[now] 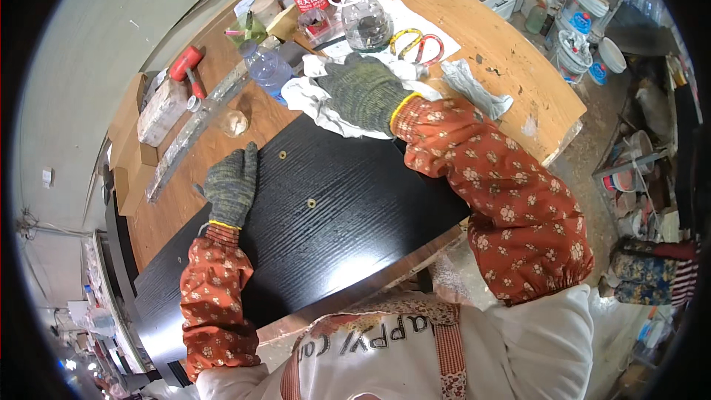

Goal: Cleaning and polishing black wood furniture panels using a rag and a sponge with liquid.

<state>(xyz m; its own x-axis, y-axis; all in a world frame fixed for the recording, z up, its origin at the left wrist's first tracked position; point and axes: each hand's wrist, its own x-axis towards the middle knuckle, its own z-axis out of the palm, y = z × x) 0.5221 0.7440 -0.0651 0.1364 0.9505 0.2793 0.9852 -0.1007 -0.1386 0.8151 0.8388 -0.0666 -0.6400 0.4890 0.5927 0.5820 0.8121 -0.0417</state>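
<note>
A black wood-grained board [326, 200] lies across the table in front of me, with small brass-coloured rings set in its face. My left hand [231, 184], in a dark grey-green knitted glove, rests flat on the board's left part with its fingers stretched out. At the far edge of the board, my right hand [363, 92], gloved the same way, is closed over a crumpled white cloth [304, 96]. The fingertips of that hand are partly lost in the folds. Both forearms wear red flowered sleeves.
Beyond the board stand a clear plastic bottle [266, 67], a large handled jug [366, 22] and scissors [418, 46]. A red mallet [187, 67], a long metal bar [196, 130] and a wrapped block [163, 112] lie at the left. Another rag [478, 89] lies to the right; buckets [585, 0] stand on the floor.
</note>
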